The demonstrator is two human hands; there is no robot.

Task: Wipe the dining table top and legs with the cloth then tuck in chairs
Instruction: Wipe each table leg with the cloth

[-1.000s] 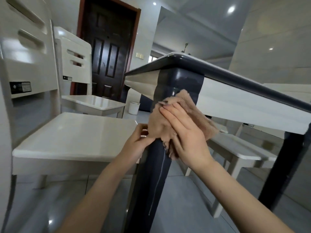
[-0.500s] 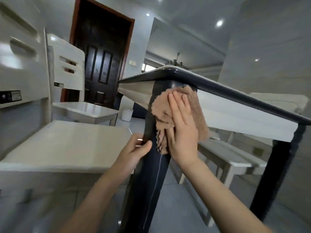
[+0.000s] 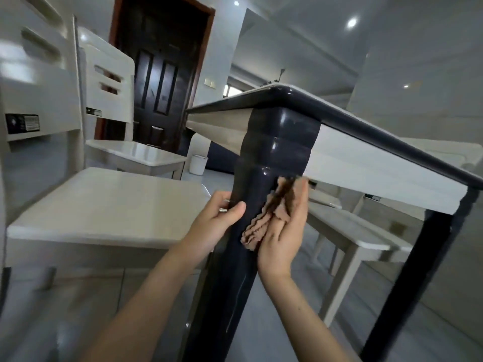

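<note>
Head view: dark leg (image 3: 264, 194) at the near corner of the surface (image 3: 366, 152). Right hand (image 3: 283, 231) presses the cloth (image 3: 264, 220) flat against the leg's right face; left hand (image 3: 219, 218) grips its left side, bare. Advice: wrap cloth round, stroke full length, keep palm pressure. Chairs (image 3: 112, 205) pulled out. Bin (image 3: 198, 164) beyond, contents unseen.

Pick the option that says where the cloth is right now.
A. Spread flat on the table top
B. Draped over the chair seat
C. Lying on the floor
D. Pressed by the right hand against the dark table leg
D: the right hand presses the tan cloth against the dark table leg, while the left hand steadies the leg's other side.
</note>
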